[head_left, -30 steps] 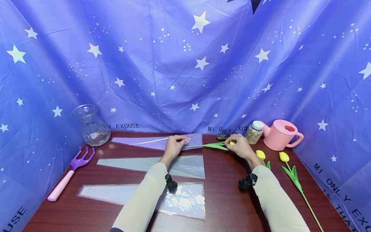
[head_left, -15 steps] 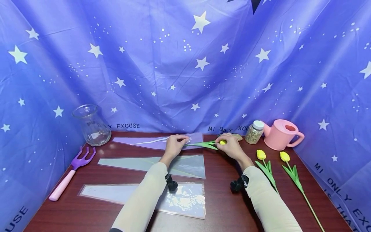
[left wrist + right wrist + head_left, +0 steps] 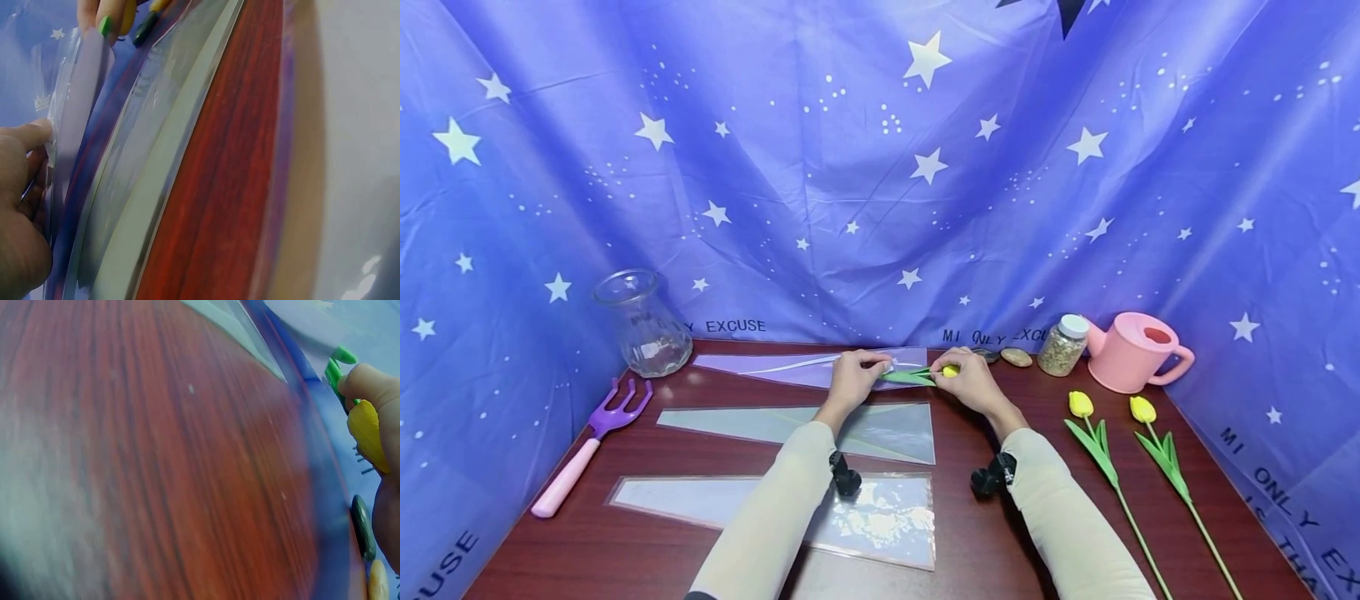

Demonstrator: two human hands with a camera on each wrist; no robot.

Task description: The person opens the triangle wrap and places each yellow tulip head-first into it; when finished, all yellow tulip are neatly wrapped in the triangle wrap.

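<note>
My left hand point(image 3: 852, 379) pinches the wide end of a purple flower sleeve point(image 3: 797, 369), the farthest of three tapered sleeves, between thumb and finger. In the left wrist view that hand point(image 3: 22, 212) is at the clear film edge of the sleeve point(image 3: 78, 112). My right hand point(image 3: 976, 387) pinches a yellow tulip just under its bloom point(image 3: 951, 371). The tulip's green leaves point(image 3: 907, 378) overlap the sleeve's wide end, and its stem points left toward my left hand. In the right wrist view the yellow bloom point(image 3: 367, 434) shows beneath the thumb.
Nearer lie a pale green sleeve point(image 3: 730, 423) and a white sleeve point(image 3: 677, 500). Left are a glass vase point(image 3: 653, 333) and a purple hand fork point(image 3: 613, 417). Right stand a jar point(image 3: 1063, 346), a pink watering can point(image 3: 1123, 358), a stone point(image 3: 1017, 357) and two tulips point(image 3: 1097, 450).
My right hand has moved left with the tulip, sliding its stem and then its leaves over the sleeve's wide end. The left hand keeps its place. Stones behind the right hand have come into view.
</note>
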